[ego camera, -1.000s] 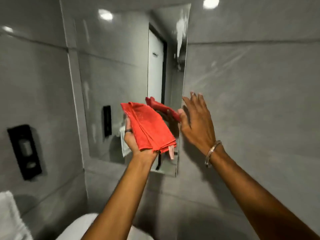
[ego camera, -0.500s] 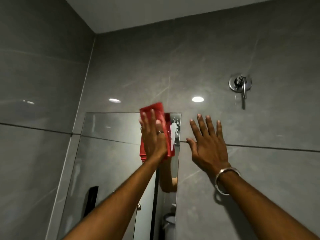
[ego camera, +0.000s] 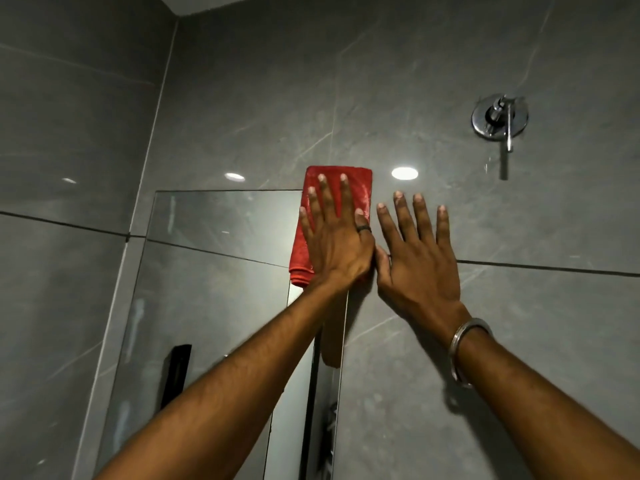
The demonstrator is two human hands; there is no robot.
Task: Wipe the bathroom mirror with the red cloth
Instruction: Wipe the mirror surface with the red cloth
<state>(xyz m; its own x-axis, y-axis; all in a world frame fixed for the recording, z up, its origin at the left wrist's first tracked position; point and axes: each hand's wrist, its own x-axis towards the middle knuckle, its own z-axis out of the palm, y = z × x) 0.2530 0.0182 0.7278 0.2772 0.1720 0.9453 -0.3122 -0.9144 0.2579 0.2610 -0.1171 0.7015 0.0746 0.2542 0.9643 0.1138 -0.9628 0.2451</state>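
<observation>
- The red cloth (ego camera: 337, 199), soft, light and folded, lies under the left hand (ego camera: 334, 237), fingers spread flat, pressing it onto the mirror (ego camera: 214, 271) corner.
- Judgement: palm pressure suits it, no pinching needed.
- The right hand (ego camera: 415, 261), fingers splayed, braces on the tile beside.

You have only 1 view, the head camera, worn at your head and tilted up along both forearms toward the grey tiled wall (ego camera: 450, 64), so the ceiling edge shows at the top left. It sits close, at arm's reach, with the left hand (ego camera: 334, 233) and right hand (ego camera: 415, 258) near the centre of the frame. The wide lens bends the mirror (ego camera: 214, 278) edges and tile seams, and the wall valve (ego camera: 499, 116) sits upper right.
</observation>
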